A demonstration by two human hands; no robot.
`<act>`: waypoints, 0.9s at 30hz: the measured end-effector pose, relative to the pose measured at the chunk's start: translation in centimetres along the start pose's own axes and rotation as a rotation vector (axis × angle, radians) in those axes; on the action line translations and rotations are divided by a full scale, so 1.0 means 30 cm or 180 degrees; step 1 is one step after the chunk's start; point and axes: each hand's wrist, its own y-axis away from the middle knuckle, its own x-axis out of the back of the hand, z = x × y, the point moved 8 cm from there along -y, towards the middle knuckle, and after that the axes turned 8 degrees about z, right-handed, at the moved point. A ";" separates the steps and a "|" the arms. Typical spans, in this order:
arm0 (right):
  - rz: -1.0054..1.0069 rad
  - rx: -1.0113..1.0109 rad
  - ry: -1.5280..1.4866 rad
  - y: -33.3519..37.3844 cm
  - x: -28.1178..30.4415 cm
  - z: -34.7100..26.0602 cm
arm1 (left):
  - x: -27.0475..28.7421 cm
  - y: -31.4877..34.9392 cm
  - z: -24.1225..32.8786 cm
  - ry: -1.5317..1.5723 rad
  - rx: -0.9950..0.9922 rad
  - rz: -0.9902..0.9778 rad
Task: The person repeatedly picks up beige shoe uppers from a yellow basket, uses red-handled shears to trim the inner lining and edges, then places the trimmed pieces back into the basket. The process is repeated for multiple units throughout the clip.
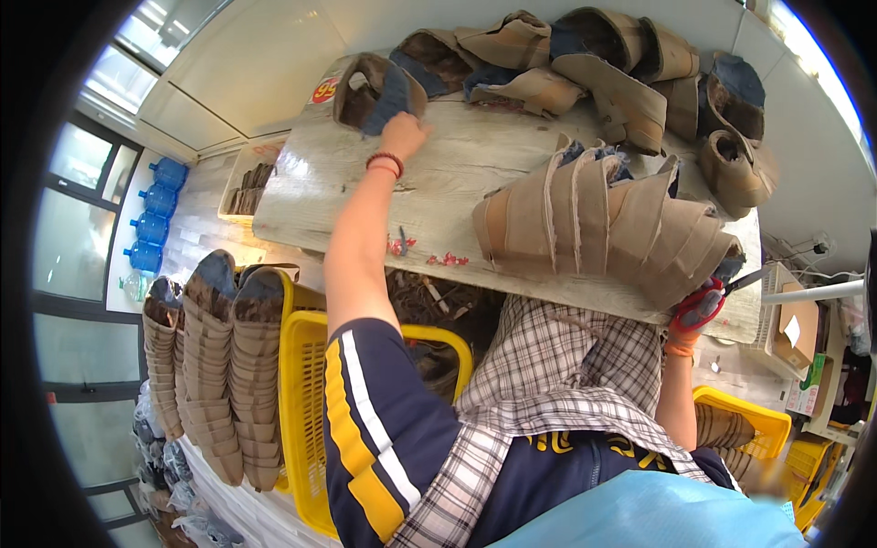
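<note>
Landmark: table (438, 187), pale wood-grain top, person seated at its near edge.

Left hand (402, 137): reaches over the left part of the table; red beaded bracelet (385, 164) at the wrist. Fingers bent against the near edge of one tan shoe upper (391, 102), touching it; whether they pinch it or merely rest there cannot be told.

Tan shoe upper: one, at the table's far left corner; blue and brown lining, opening upward.

Right hand (687, 327): at the table's near right edge, partly hidden; orange covering about the wrist. Clasped round the handles of the scissors.

Scissors (702, 308): one pair, red and black handles, blades pointing away to the right of the table.

Nested row of uppers (594, 215): tan, slotted one into another, lying on the right half of the table, its near end just beside the right hand.

Loose uppers (607, 91): several, heaped along the table's far edge and far right corner.

Red scraps (448, 260): small, on the table's near edge.

Yellow basket (306, 393): near left of the table.

Stacked uppers (206, 374): tall columns, left of that basket.

Blue water jugs (157, 201): four, well left of the table.
</note>
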 end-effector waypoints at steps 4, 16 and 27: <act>-0.0030 -0.0546 -0.0299 -0.003 0.010 0.054 | 0.133 0.339 0.151 0.0073 -0.0472 0.0244; -0.0116 -0.0625 -0.0293 -0.052 -0.031 0.074 | 0.400 0.637 -0.197 0.0639 0.0723 0.1626; -0.0175 -0.1196 0.0769 0.176 0.110 -0.079 | 0.837 1.132 0.087 -0.1077 0.1393 0.0988</act>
